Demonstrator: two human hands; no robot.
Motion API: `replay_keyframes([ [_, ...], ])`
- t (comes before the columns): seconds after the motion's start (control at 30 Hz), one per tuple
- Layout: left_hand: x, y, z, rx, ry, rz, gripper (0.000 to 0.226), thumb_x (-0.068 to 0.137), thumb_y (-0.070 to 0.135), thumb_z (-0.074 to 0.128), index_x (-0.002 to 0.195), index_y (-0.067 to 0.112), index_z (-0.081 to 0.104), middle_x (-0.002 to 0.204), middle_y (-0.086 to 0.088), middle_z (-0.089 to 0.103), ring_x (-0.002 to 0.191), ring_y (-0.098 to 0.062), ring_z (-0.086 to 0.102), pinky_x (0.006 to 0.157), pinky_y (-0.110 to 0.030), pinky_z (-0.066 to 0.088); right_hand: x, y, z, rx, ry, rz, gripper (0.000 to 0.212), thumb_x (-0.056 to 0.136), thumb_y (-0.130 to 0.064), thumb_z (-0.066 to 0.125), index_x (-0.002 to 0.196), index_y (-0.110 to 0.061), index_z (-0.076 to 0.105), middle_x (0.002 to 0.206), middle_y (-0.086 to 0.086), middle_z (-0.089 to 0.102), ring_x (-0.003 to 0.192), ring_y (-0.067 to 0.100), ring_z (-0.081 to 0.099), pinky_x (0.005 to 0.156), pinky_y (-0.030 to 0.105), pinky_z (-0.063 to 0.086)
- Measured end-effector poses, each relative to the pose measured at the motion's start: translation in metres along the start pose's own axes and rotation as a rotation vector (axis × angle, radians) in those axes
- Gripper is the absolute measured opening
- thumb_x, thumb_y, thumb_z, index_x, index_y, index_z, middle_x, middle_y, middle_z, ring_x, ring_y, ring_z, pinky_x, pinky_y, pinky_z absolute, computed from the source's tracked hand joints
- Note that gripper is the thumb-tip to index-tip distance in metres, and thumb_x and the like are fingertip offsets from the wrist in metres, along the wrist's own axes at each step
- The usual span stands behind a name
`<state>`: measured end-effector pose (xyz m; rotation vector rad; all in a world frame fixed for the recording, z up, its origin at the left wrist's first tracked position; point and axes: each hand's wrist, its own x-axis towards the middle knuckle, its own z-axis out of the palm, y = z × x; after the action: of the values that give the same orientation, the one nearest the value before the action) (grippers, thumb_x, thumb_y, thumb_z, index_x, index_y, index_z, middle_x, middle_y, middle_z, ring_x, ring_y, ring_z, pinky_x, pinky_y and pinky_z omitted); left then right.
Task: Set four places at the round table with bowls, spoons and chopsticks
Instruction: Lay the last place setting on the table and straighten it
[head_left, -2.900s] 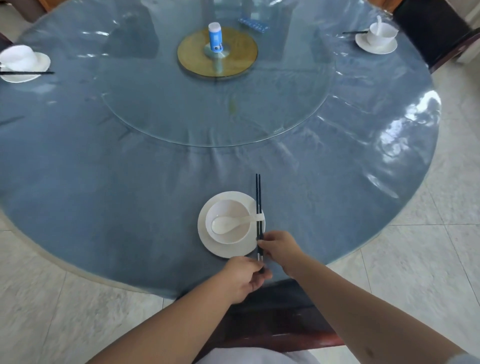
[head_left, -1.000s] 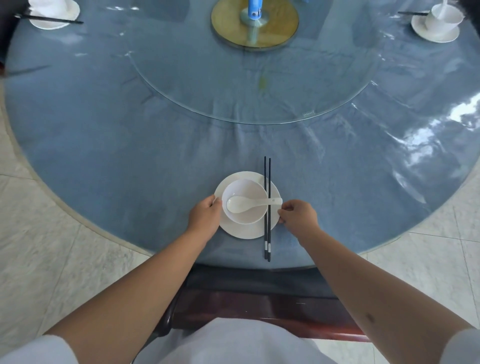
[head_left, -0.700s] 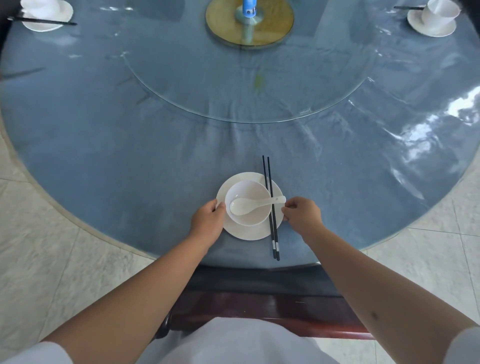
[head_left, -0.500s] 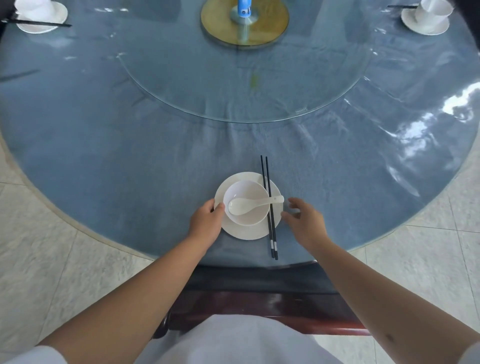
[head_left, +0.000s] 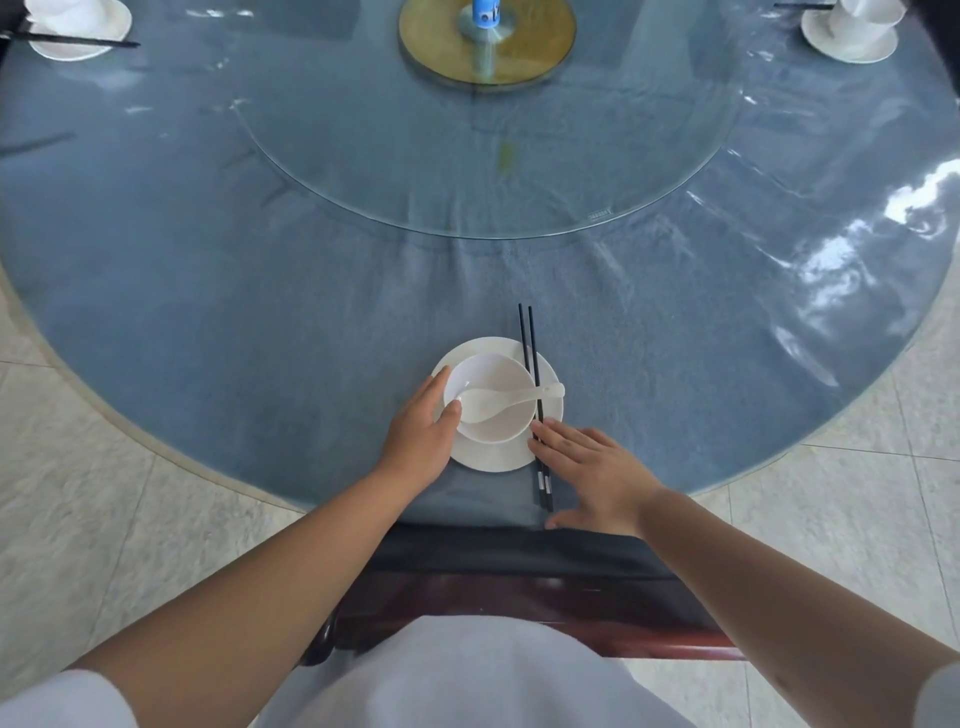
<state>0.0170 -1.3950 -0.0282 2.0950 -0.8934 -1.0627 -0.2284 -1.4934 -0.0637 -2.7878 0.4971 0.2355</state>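
At the near edge of the round blue table (head_left: 208, 291) stands a white bowl (head_left: 498, 423) on a white saucer (head_left: 491, 456). A white spoon (head_left: 511, 397) lies across the bowl, handle to the right. Black chopsticks (head_left: 532, 374) lie over the saucer's right side, pointing away from me. My left hand (head_left: 418, 434) rests on the bowl's left rim and the saucer with relaxed fingers. My right hand (head_left: 592, 470) lies flat, fingers straight, its fingertips touching the chopsticks near the saucer's right edge. Two more place settings are at the far left (head_left: 78, 26) and far right (head_left: 852, 31).
A glass turntable (head_left: 493, 171) with a gold hub (head_left: 488, 47) and a blue bottle (head_left: 485, 10) fills the table's middle. A dark wooden chair (head_left: 519, 597) stands between me and the table. Pale floor tiles (head_left: 78, 467) lie on both sides.
My right hand has let go of the spoon handle, opened and dropped toward me onto the chopsticks. My left hand has stayed at the bowl's left side.
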Motion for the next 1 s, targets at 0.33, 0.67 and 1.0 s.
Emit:
replay_keyframes([
  [0.33,0.001,-0.004,0.000,-0.020,-0.005,-0.046,0.053,0.102,0.022,0.044,0.151,0.035,0.031,0.156,0.003,0.037,0.143,-0.016,0.034,0.104,-0.018,0.025,0.005,-0.002,-0.002,0.092,-0.020,0.021,0.089,0.083,-0.055,0.064,0.151,-0.009,0.030,0.157,0.000,0.008,0.145,0.018,0.004,0.116,0.032,0.008],
  [0.67,0.003,-0.005,-0.001,-0.017,-0.016,-0.033,0.053,0.101,0.020,0.046,0.151,0.035,0.032,0.154,0.002,0.040,0.140,-0.014,0.038,0.100,-0.015,0.026,0.008,-0.003,-0.002,0.113,-0.032,0.048,0.089,0.082,-0.053,0.065,0.151,-0.010,0.030,0.156,-0.002,0.007,0.144,0.016,0.004,0.116,0.031,0.006],
  [1.0,-0.002,-0.010,-0.005,-0.051,0.020,-0.041,0.058,0.097,0.032,0.052,0.151,0.033,0.031,0.152,0.007,0.042,0.140,-0.013,0.038,0.109,-0.024,0.028,0.005,-0.009,-0.010,0.053,0.008,0.085,0.089,0.073,-0.066,0.057,0.145,-0.017,0.043,0.157,0.002,0.032,0.141,0.022,0.036,0.110,0.036,0.025],
])
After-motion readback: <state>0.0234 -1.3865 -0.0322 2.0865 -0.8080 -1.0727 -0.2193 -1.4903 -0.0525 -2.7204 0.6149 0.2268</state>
